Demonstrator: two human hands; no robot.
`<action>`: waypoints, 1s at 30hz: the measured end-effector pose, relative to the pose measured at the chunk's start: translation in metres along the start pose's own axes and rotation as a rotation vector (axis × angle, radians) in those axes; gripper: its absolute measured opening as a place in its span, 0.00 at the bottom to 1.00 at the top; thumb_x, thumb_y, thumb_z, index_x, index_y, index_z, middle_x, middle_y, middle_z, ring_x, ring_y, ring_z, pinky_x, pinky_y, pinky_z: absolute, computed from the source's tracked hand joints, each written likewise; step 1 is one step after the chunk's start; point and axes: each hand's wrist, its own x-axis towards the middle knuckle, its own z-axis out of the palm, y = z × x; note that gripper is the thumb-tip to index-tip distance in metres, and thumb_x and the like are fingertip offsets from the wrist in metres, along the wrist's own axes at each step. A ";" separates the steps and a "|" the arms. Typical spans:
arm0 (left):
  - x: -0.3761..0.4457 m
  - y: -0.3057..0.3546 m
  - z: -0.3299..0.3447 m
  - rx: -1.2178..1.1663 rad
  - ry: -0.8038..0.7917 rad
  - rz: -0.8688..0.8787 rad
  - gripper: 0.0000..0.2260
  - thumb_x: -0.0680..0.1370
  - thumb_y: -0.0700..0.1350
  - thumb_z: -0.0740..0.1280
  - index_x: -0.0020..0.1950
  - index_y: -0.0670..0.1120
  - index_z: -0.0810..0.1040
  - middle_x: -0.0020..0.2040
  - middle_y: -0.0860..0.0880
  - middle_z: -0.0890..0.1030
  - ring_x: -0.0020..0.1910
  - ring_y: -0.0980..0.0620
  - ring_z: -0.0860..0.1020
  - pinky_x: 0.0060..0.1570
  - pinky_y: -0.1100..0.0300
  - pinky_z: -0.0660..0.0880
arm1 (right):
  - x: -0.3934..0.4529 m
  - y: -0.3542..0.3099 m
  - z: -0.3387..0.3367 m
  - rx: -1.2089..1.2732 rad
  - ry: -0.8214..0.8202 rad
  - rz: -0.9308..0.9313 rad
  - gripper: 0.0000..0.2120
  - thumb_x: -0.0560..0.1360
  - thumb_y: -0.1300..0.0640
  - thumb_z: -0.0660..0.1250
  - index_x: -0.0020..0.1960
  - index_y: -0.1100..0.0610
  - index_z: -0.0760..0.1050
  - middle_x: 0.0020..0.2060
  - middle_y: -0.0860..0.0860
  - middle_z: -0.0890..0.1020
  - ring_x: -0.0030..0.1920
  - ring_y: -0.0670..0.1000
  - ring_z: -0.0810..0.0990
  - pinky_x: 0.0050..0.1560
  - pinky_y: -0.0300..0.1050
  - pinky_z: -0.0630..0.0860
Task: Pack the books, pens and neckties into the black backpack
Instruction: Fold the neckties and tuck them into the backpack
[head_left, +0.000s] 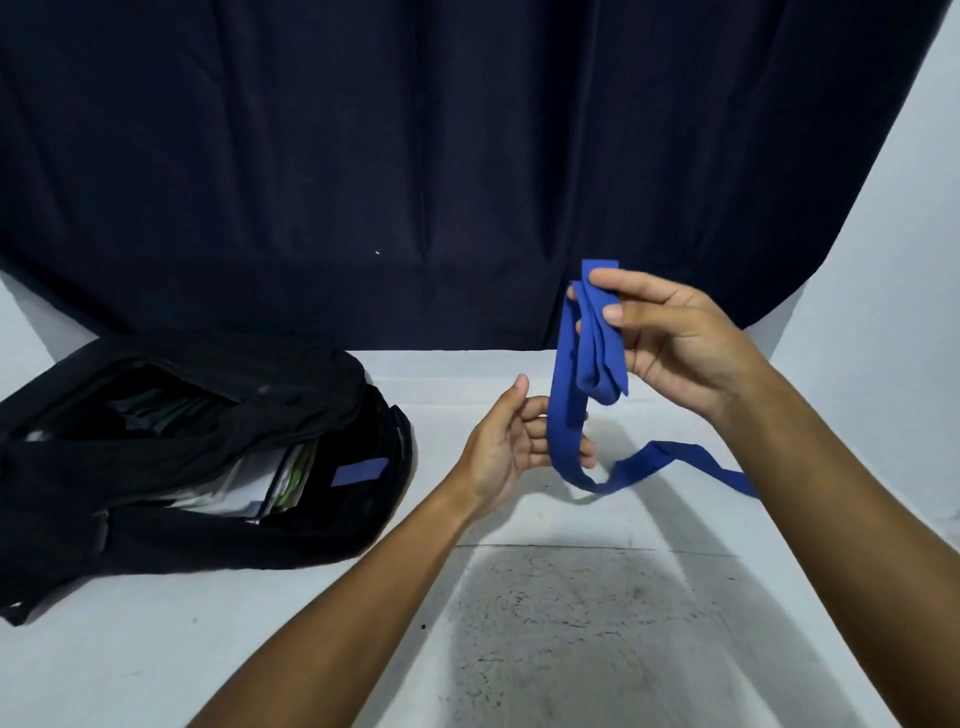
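Inside black backpack (322, 525): books (270, 478).

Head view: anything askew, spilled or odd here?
Nothing damaged or spilled. The blue necktie, partly folded in the right hand, trails a loose tail across the table. The backpack lies open, papers showing.
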 end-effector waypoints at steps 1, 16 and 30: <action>0.000 0.001 0.000 0.003 -0.002 -0.015 0.29 0.79 0.62 0.52 0.52 0.39 0.81 0.43 0.39 0.84 0.42 0.40 0.83 0.51 0.48 0.78 | 0.001 -0.002 -0.001 -0.002 0.012 -0.004 0.15 0.74 0.72 0.62 0.56 0.60 0.78 0.49 0.56 0.85 0.47 0.54 0.84 0.46 0.48 0.82; 0.001 0.016 0.010 -0.332 0.302 -0.298 0.22 0.81 0.54 0.57 0.63 0.38 0.76 0.49 0.40 0.83 0.45 0.44 0.82 0.45 0.52 0.78 | -0.018 0.047 -0.006 -0.201 0.068 0.153 0.15 0.72 0.73 0.66 0.54 0.59 0.80 0.46 0.55 0.86 0.45 0.52 0.85 0.46 0.47 0.82; -0.003 0.004 0.012 -0.175 0.084 -0.114 0.14 0.75 0.27 0.64 0.58 0.38 0.78 0.52 0.37 0.82 0.52 0.40 0.82 0.59 0.49 0.78 | -0.018 0.070 -0.001 -0.538 0.152 -0.017 0.17 0.71 0.73 0.69 0.56 0.59 0.80 0.44 0.51 0.84 0.36 0.43 0.84 0.34 0.33 0.77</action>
